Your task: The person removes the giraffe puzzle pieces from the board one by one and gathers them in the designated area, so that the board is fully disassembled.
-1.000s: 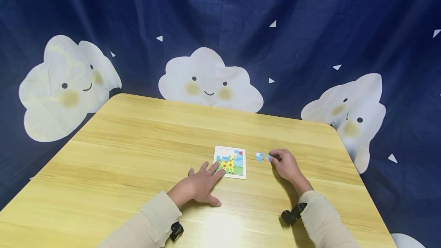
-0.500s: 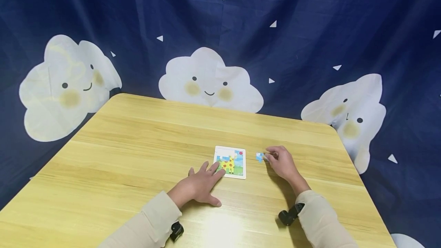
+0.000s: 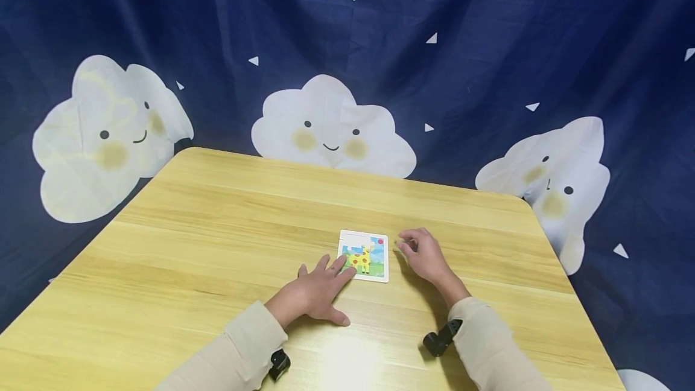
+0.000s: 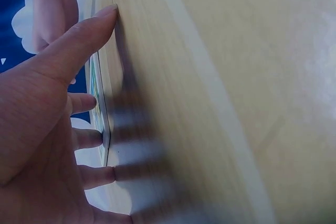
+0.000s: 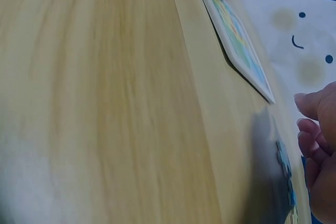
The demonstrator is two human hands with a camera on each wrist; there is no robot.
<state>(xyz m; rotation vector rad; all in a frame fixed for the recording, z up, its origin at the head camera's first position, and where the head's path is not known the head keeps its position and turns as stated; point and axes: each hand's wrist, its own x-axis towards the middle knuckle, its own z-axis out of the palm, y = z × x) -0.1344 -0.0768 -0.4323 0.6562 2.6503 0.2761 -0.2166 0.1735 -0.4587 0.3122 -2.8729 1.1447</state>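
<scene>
A square white-framed giraffe puzzle (image 3: 377, 264) lies on the table, with a bare white area at its upper left. My left hand (image 3: 317, 291) rests with spread, straight fingers, some of them on the puzzle's lower left part. Just right of the puzzle, my right hand (image 3: 431, 258) has thumb and fingers brought together. A thin edge, seemingly a puzzle piece (image 3: 398, 245), shows at those fingertips; its picture cannot be made out. Below that hand in the right wrist view, loose blue puzzle pieces (image 5: 285, 163) lie on the table; the hand hides them from the head view.
The wood-grain table (image 3: 217, 246) has rounded far corners. Behind it hangs a dark blue curtain (image 3: 304, 23) printed with smiling white clouds and small triangles. Black wrist cameras sit at both cuffs, the right one (image 3: 441, 338) just above the tabletop.
My right hand has moved left from the loose pieces toward the puzzle and now covers them in the head view. The left hand and the puzzle have stayed put.
</scene>
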